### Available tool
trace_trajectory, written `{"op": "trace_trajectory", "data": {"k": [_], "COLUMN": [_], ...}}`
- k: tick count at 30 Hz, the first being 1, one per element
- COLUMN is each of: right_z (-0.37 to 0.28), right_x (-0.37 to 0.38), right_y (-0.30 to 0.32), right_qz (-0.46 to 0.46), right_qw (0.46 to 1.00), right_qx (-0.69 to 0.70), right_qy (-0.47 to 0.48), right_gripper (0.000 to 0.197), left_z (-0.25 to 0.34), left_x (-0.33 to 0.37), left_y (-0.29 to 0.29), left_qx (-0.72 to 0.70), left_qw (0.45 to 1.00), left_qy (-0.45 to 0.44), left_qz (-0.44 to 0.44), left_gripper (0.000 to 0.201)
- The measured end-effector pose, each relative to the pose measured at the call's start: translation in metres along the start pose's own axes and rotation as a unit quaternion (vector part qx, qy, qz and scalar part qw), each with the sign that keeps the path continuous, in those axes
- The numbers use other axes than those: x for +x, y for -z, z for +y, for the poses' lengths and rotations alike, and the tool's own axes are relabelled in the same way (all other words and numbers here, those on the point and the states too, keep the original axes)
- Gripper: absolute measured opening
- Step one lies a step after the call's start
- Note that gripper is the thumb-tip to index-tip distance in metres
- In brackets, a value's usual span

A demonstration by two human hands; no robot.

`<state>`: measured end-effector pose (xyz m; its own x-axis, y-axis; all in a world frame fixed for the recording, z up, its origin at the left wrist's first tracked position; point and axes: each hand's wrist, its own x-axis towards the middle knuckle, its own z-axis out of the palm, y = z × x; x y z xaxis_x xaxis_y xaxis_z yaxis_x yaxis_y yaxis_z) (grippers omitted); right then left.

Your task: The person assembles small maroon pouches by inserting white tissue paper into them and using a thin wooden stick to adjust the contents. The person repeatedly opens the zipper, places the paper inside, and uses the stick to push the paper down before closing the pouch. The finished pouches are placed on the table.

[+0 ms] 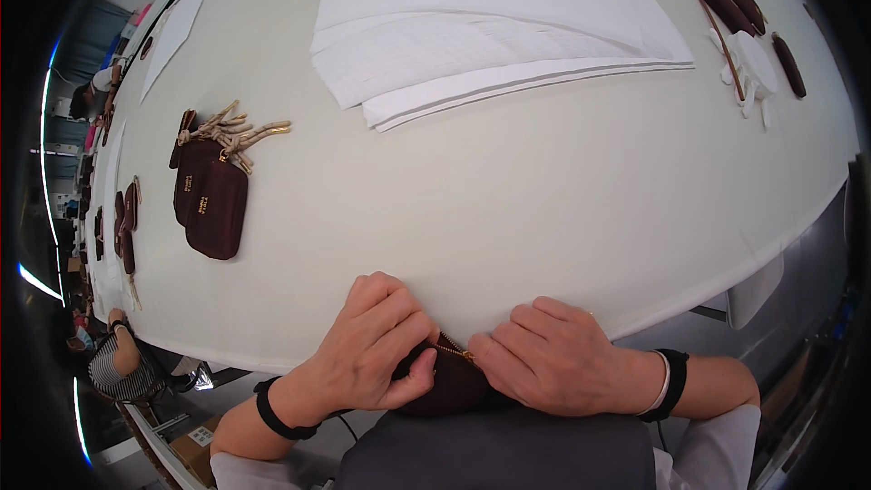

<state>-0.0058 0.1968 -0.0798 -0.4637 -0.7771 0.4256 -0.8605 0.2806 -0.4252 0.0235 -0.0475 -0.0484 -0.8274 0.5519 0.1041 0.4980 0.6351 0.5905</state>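
Dark grey cloth (499,458) foremost; maroon pouch (454,390) at table (490,218) edge.
Left hand (376,345) pinches pouch beside brass zipper (453,347); right hand (555,356) grips pouch's right end.

The person's left hand (376,345) and right hand (555,358) are near each other, both curled, backs upward, forearms (719,387) angled inward.

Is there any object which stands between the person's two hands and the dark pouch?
Nothing visible stands between them: the left hand and the right hand are already on the pouch, beside its zipper.
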Motion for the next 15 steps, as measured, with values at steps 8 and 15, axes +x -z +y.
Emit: {"op": "trace_trajectory", "data": {"k": [8, 15], "right_z": [0.002, -0.005], "right_x": [0.037, 0.008], "right_y": [-0.007, -0.002], "right_qz": [-0.029, 0.044], "right_qw": [0.999, 0.998], "right_qx": [-0.035, 0.053], "right_qy": [-0.018, 0.007], "right_gripper": [0.008, 0.019], "left_z": [-0.001, 0.007], "left_x": [0.000, -0.011], "left_y": [0.000, 0.002], "left_qx": [-0.048, -0.096], "left_qw": [0.999, 0.986], "left_qy": [0.019, 0.038], "left_qz": [0.012, 0.127], "left_gripper": [0.033, 0.058]}}
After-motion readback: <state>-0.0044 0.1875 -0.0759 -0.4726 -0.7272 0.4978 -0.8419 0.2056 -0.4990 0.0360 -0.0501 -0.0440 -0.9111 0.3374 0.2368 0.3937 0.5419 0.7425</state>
